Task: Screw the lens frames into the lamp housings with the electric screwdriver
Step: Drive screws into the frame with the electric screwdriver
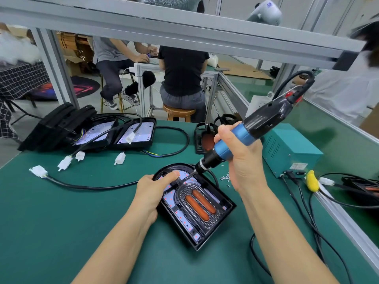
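Note:
A black lamp housing point(222, 214) lies on the green mat in front of me, with a white LED board inside. A black lens frame point(184, 203) with two orange strips sits in it. My left hand point(152, 191) holds the housing's far left rim, thumb pressing on the inside. My right hand point(240, 158) grips the blue and black electric screwdriver point(252, 128), tilted, its bit down on the far curved end of the frame. A few loose screws point(225, 178) lie just right of the housing.
Several more black housings point(131, 134) with cables and white connectors point(120, 158) lie at the far left. A teal power box point(291, 152) stands at the right, with cables point(303, 210) trailing. A black stand point(202, 138) sits behind. Two people sit beyond the table.

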`<state>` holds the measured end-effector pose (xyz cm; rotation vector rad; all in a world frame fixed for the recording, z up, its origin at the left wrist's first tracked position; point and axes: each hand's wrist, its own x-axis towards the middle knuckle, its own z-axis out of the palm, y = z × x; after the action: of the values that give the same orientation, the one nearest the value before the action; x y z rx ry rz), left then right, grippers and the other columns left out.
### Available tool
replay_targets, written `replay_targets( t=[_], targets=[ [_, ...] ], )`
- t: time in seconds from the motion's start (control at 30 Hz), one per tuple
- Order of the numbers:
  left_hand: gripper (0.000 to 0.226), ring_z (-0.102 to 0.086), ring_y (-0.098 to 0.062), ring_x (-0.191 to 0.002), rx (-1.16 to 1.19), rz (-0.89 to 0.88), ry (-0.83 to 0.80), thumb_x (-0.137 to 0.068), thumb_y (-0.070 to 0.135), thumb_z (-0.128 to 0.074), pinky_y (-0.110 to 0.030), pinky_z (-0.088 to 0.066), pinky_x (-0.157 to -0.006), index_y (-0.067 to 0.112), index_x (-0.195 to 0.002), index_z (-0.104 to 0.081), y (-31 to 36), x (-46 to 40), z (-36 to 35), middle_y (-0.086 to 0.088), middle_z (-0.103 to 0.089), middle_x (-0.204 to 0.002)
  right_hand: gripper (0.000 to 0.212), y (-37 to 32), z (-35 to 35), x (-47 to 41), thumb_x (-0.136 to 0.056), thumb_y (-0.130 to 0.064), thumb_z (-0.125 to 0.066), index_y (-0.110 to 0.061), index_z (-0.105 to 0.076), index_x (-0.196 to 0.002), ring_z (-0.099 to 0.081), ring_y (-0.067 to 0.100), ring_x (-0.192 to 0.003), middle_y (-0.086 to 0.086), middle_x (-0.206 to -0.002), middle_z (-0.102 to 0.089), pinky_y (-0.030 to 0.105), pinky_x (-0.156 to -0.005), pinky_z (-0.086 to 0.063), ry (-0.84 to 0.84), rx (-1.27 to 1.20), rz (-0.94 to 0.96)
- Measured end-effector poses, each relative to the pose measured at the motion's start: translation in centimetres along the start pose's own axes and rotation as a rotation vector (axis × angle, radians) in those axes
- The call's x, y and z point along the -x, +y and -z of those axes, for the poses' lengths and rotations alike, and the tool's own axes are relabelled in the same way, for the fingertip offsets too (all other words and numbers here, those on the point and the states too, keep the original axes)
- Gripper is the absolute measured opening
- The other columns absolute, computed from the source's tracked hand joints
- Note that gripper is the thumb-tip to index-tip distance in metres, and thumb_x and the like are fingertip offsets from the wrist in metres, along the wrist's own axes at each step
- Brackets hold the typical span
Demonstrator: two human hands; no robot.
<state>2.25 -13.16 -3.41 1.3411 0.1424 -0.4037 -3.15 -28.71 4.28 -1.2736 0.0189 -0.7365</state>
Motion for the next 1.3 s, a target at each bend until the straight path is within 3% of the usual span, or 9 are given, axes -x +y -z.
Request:
replay_targets(
  t=[0.1, 0.27, 0.6, 0.77, 0.9, 1.07, 1.17, 1.23, 1.3],
  targets=[
    [0.01, -0.066, -0.022, -0.057, -0.001, 0.001, 0.002, -0.075, 0.011, -0.077, -0.028, -0.055, -0.061, 0.008, -0.068, -0.071, 0.0, 0.0, -0.1, -0.012, -0.073, -0.072, 0.03, 0.2, 0.0, 0.0, -0.079, -0.006, -0.072, -0.03, -0.064, -0.062, -0.055, 0.018, -0.072, -0.009, -0.069, -0.059, 0.039, -0.077, -0.047, -0.046, 0.028, 0.024],
    [0.009, -0.066, -0.024, -0.061, -0.005, -0.001, -0.004, -0.075, 0.011, -0.077, -0.032, -0.055, -0.067, 0.006, -0.071, -0.071, 0.0, -0.1, -0.1, -0.013, -0.074, -0.074, 0.03, 0.0, -0.2, -0.3, -0.07, 0.001, -0.066, -0.028, -0.06, -0.062, -0.047, 0.026, -0.076, -0.004, -0.067, -0.054, 0.043, -0.078, -0.041, -0.106, 0.009, -0.004],
    [0.013, -0.067, -0.025, -0.062, -0.04, 0.003, 0.003, -0.073, 0.013, -0.079, -0.035, -0.055, -0.072, 0.01, -0.062, -0.072, 0.1, 0.0, 0.0, -0.014, -0.074, -0.075, 0.033, 0.4, 0.0, -0.5, -0.071, 0.006, -0.062, -0.026, -0.055, -0.073, -0.042, 0.029, -0.078, 0.002, -0.073, -0.053, 0.041, -0.074, -0.04, -0.233, -0.004, 0.022],
    [0.012, -0.068, -0.023, -0.059, -0.035, 0.022, -0.022, -0.073, 0.014, -0.078, -0.032, -0.056, -0.067, 0.01, -0.063, -0.073, 0.2, 0.1, 0.3, -0.014, -0.074, -0.076, 0.03, 0.7, 0.2, -0.3, -0.068, 0.0, -0.067, -0.029, -0.059, -0.068, -0.052, 0.023, -0.072, -0.001, -0.07, -0.055, 0.032, -0.072, -0.046, -0.089, -0.128, 0.012],
    [0.019, -0.069, -0.02, -0.06, -0.027, 0.064, -0.064, -0.073, 0.016, -0.078, -0.025, -0.053, -0.056, 0.007, -0.088, -0.069, 0.4, 0.0, 0.7, -0.009, -0.075, -0.078, 0.023, 0.2, 1.8, -0.1, -0.075, 0.001, -0.062, -0.02, -0.053, -0.079, -0.058, 0.017, -0.063, -0.001, -0.069, -0.056, 0.03, -0.073, -0.051, 0.09, -0.313, -0.009],
    [0.032, -0.063, -0.021, -0.073, -0.494, -0.077, -0.001, -0.068, 0.042, -0.076, -0.029, -0.046, -0.064, 0.014, -0.083, -0.07, 1.0, -0.3, 1.7, -0.008, -0.071, -0.084, 0.03, -2.3, 5.1, 0.1, -0.077, 0.001, -0.059, -0.017, -0.054, -0.1, -0.056, 0.013, -0.055, 0.0, -0.064, -0.053, 0.029, -0.069, -0.052, 0.235, -0.374, 0.116],
    [0.049, -0.056, -0.027, -0.103, -0.998, -0.192, 0.047, -0.068, 0.059, -0.063, -0.036, -0.044, -0.083, 0.02, -0.098, -0.067, 1.6, -0.3, 1.3, -0.007, -0.062, -0.108, 0.033, -4.0, 7.3, 0.3, -0.078, 0.003, -0.055, -0.018, -0.052, -0.104, -0.053, 0.012, -0.052, 0.0, -0.067, -0.049, 0.027, -0.067, -0.049, 0.328, -0.383, 0.202],
    [0.051, -0.045, -0.027, -0.118, -1.268, -0.357, 0.162, -0.077, 0.052, -0.064, -0.038, -0.038, -0.094, 0.023, -0.119, -0.061, 2.0, 0.3, 0.3, -0.005, -0.055, -0.123, 0.03, -4.9, 8.7, 0.7, -0.077, 0.002, -0.054, -0.019, -0.053, -0.099, -0.053, 0.012, -0.052, -0.001, -0.065, -0.05, 0.026, -0.068, -0.048, 0.372, -0.364, 0.231],
    [0.039, -0.046, -0.027, -0.115, -1.27, -0.662, 0.193, -0.082, 0.038, -0.064, -0.038, -0.037, -0.093, 0.022, -0.117, -0.063, 2.4, 1.1, -1.7, -0.003, -0.058, -0.12, 0.028, -5.6, 9.7, 1.3, -0.077, 0.001, -0.054, -0.02, -0.053, -0.094, -0.053, 0.012, -0.052, -0.003, -0.059, -0.052, 0.026, -0.069, -0.048, 0.394, -0.32, 0.248]
  ],
)
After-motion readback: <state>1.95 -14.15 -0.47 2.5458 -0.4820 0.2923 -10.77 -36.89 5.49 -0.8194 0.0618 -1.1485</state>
